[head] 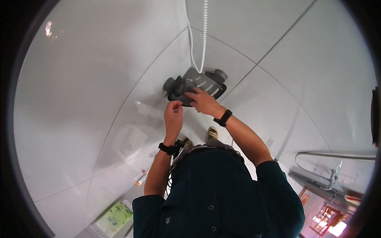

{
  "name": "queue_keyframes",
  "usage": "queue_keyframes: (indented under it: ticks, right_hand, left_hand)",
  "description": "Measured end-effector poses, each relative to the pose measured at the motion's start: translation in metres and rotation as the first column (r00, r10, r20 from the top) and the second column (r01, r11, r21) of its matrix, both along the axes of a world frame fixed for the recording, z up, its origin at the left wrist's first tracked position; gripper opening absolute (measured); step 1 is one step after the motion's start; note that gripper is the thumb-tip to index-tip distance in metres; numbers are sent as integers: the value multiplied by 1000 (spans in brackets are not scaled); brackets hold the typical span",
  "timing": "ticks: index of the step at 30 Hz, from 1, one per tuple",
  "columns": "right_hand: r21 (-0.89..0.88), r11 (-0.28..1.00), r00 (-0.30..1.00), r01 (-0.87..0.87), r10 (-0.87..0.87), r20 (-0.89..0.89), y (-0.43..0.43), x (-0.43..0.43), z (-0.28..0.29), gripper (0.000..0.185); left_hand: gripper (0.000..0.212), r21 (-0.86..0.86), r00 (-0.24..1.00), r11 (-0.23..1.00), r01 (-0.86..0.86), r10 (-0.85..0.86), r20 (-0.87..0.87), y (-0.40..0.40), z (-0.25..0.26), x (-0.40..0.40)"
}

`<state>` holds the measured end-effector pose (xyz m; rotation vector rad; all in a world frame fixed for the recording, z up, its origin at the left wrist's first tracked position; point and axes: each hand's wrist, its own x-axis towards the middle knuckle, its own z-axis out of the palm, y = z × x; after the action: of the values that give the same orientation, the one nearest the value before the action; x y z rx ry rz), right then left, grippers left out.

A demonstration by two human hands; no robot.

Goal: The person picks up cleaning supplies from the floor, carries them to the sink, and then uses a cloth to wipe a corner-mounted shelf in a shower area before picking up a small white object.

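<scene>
A dark grey slotted corner shelf (203, 80) sits in the angle between two light wall panels. Round knob-like mounts stick out at its left (169, 85) and right (220, 75) sides. Over its front left part lies a dark, crumpled-looking thing (180, 88), too blurred to name. My right hand (205, 102) reaches over the shelf's front with fingers apart, the fingertips at that dark area. Just by the shelf's front left edge, my left hand (173, 116) has thumb and forefinger nearly together; whether something small is pinched there is unclear.
A white bead chain (204, 32) hangs in a loop above the shelf. At lower left are a green tissue pack (116, 218) and tubes with orange ends (141, 180). A chrome tap (333, 177) with a hose (336, 155) is at the right.
</scene>
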<state>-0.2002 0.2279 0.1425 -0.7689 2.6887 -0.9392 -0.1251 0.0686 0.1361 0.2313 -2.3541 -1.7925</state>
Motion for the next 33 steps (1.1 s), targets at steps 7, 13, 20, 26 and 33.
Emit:
queue_keyframes:
  ticks: [7,13,20,26,33]
  right_hand:
    - [236,971,999,-42,35,36,-27,-46,14,26]
    - [102,992,969,80,-53,-241,-28,-82,-5,40]
    - [174,971,939,-162,207,-276,-36,-53,-24,30]
    - [62,948,905,-314,318,-282,-57,-37,-42,26]
    - [522,800,949,-295,311,60,-33,-32,59,25]
  left_hand:
    - [50,685,912,638,-351,66,406,-19,-24,10]
    - [58,660,905,695,-284,-33,424,-22,-26,0]
    - [60,638,921,718,-279,12,388,-26,-44,1]
    - [60,599,914,757,-260,-7,406,-25,-36,-1]
    - [57,574,917,775,-262,15,399,-34,-44,3]
